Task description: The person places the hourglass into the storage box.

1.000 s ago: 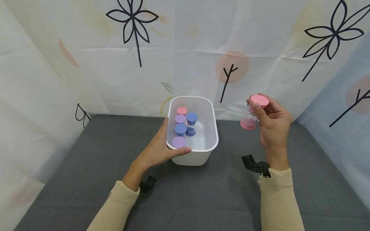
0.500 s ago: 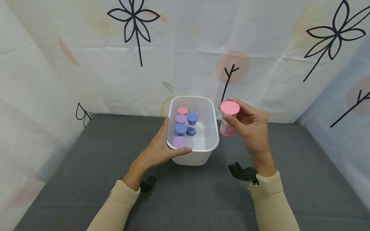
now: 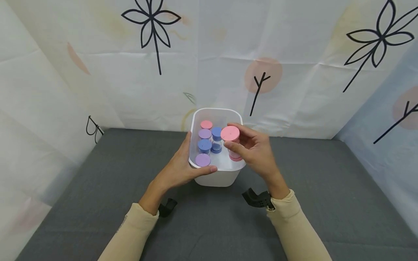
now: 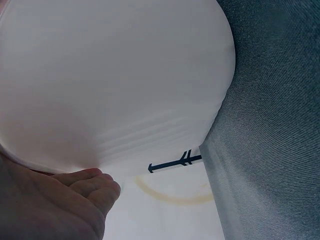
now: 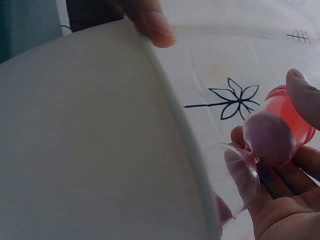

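Observation:
My right hand (image 3: 255, 149) holds a pink-capped hourglass (image 3: 230, 134) upright over the right side of a white plastic tub (image 3: 218, 177), pinching it near its upper cap. In the right wrist view, pink sand sits in the bulb by that cap, and the tub wall hides part of the lower end. My left hand (image 3: 174, 168) grips the tub's near left corner, thumb along the front rim, fingers against the left wall. Inside, along the left, stand a pink-capped hourglass (image 3: 206, 124), purple-capped hourglasses (image 3: 204, 134) and blue-capped hourglasses (image 3: 204, 145).
The tub stands on a grey cloth-covered table (image 3: 130, 174), near its back edge. Behind and at both sides hangs a white printed curtain (image 3: 222, 72) with leaf and tree drawings. A black strap mount (image 3: 258, 198) sits on my right wrist.
My right hand has carried the pink hourglass leftward from the tub's right, to over its interior; the hourglass went from tilted to upright. The left hand stays on the tub.

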Demonstrator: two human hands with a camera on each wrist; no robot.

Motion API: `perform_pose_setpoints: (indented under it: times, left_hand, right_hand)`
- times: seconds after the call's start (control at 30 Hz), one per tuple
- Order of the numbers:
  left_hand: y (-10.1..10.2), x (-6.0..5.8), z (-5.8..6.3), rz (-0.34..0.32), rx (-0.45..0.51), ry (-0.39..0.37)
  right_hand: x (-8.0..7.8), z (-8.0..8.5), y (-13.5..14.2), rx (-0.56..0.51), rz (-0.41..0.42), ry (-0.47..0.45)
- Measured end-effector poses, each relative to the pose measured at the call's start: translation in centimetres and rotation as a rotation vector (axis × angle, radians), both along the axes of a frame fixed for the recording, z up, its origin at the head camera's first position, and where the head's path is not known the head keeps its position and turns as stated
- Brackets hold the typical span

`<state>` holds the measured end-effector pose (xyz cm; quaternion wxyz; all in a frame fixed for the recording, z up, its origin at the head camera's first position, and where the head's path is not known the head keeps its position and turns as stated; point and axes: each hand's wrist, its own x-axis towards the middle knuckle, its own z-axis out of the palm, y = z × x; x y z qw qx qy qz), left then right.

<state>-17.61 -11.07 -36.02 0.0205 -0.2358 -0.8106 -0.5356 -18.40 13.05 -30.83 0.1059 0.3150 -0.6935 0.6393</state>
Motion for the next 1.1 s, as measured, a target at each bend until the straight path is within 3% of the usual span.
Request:
perform_pose_setpoints:
  times: [0.13,0.3,0.6,0.87,1.1]
  left_hand:
    - [0.0,0.0,-0.1,0.009,-0.005,0.004]
    - [0.0,0.2,0.1,0.023,-0.019,-0.006]
    - [0.4,1.9,2.8,0.016,0.011,-0.044]
    - [0.0,0.5,0.5,0.025,-0.016,-0.001]
    - [0.0,0.3,0.1,0.031,-0.020,-0.013]
  right_hand:
    - [-0.5,-0.8,-0.6,0.097,0.028,-0.058]
    - [-0.6,-1.2,-0.8,0.227,-0.002,-0.079]
    - [-1.1,-0.8,-1.0,0.395,0.005,-0.109]
    - [-3.2,0.1,-1.3,0.566,0.074,-0.171]
    - [-3.9,0.3,-1.6,0.689,0.090,-0.172]
